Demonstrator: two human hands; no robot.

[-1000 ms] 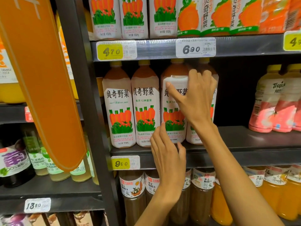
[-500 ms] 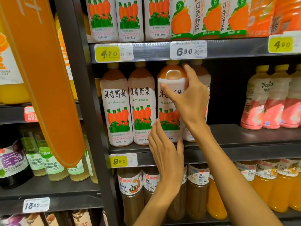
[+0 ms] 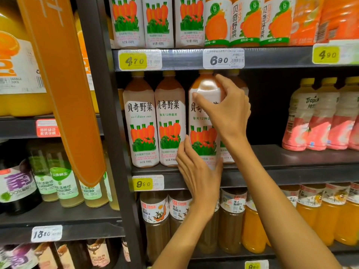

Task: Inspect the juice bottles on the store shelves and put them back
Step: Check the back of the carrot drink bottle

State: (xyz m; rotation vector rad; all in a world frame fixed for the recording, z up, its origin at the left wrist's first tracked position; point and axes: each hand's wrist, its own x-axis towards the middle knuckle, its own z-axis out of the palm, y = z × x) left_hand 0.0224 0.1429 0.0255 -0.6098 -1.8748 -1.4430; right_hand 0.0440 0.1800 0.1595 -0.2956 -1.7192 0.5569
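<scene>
You are working on the third carrot juice bottle in the row on the middle shelf, and both hands are on it. Your right hand is curling over the bottle's shoulder, thumb across the front of the label and fingers reaching round the far side, so it is gripping the upper body. Your left hand is lying against the lower front with fingers nearly straight, pressing and steadying rather than clasping. The bottle is standing at the shelf's front edge, just beside its two neighbours on the left and in front of another bottle of the same kind.

You appear to be either drawing it out or seating it back; which one I cannot tell. Either way, be keeping the base supported by the left palm while the right hand is guiding the top, since the cap is sitting close under the upper shelf. Be moving it straight along the shelf, upright, and be watching that its side is not nudging the neighbouring bottles, with the label facing outward
</scene>
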